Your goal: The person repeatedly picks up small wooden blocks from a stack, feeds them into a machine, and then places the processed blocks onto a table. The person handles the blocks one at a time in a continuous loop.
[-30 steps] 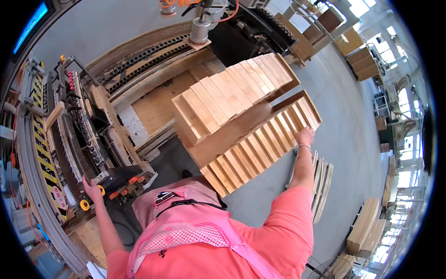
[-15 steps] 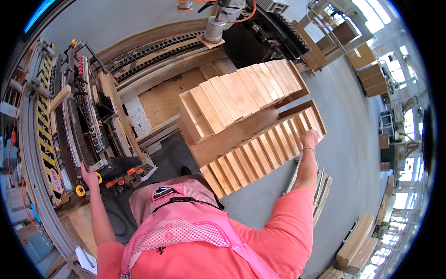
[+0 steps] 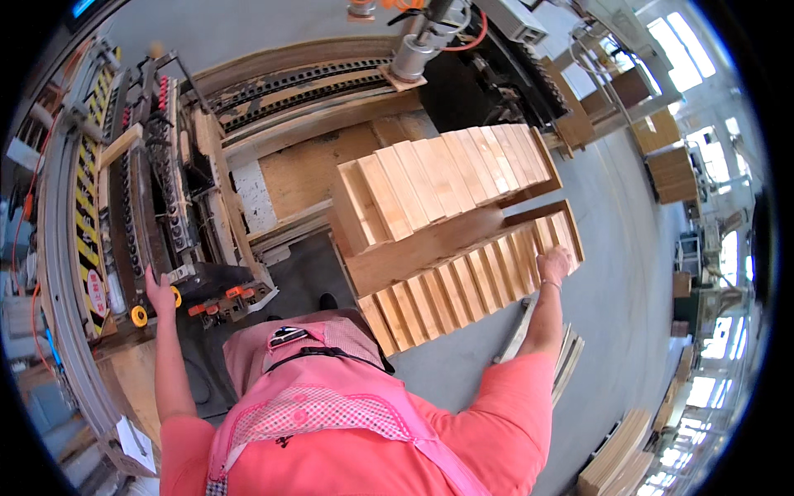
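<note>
My right hand (image 3: 554, 264) is at the right end of the lower row of light wooden boards (image 3: 451, 291), its fingers bent over a board there. The boards lean against one another on a wooden stand (image 3: 405, 253). A second, upper row of boards (image 3: 447, 175) lies behind it. On the left, my left hand (image 3: 162, 293) rests at the front end of the machine's dark bar (image 3: 142, 236), one finger stretched out. Beside that hand is a yellow round knob (image 3: 140, 316). Part of each hand's grip is hidden.
The machine has a black-and-yellow striped rail (image 3: 86, 207) and orange clamps (image 3: 240, 292) near my left arm. A metal cylinder (image 3: 411, 59) hangs over the machine's far side. Wooden strips (image 3: 567, 361) lie on the floor, and stacked boards (image 3: 616, 455) are at lower right.
The view has shifted slightly, so the machine and stand appear farther right. My right hand remains at the end of the lower row and my left at the machine.
</note>
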Motion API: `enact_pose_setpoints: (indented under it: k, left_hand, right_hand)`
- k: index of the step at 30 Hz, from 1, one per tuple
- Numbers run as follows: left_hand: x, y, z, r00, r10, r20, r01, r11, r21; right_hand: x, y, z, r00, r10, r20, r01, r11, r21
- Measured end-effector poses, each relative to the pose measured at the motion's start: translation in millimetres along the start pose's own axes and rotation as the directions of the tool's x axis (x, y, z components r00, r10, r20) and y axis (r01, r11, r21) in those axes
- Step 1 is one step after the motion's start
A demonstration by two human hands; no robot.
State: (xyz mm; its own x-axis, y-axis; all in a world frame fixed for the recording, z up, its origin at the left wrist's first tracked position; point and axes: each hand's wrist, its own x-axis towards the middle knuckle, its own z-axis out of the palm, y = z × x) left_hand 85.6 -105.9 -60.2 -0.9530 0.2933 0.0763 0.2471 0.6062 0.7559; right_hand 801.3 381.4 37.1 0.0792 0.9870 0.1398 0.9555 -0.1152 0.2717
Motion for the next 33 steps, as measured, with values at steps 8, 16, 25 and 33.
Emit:
enact_pose_setpoints:
  k: [8,16,25,33]
  left_hand:
    - [-3.8,4.1,2.0,0.995,-0.096,0.009,0.096,0.995,-0.019]
    - [-10.3,25.1,4.0,0.986,-0.16,0.054,0.166,0.979,-0.119]
    - [-14.8,8.8,7.9,0.997,-0.067,0.036,0.072,0.977,-0.203]
    - [-18.8,13.9,8.1,0.999,-0.033,0.012,0.034,0.988,-0.152]
  right_hand:
    - [-99.3,-124.6,-107.4,0.798,-0.582,-0.159,0.499,0.489,0.715]
    - [-151.5,-239.6,-98.9,0.238,-0.969,-0.068,0.775,0.147,0.615]
    - [-165.9,-266.8,-144.0,0.209,-0.946,0.248,0.819,0.308,0.484]
    - [-226.6,-370.0,-260.3,0.088,-0.993,0.074,0.783,0.115,0.611]
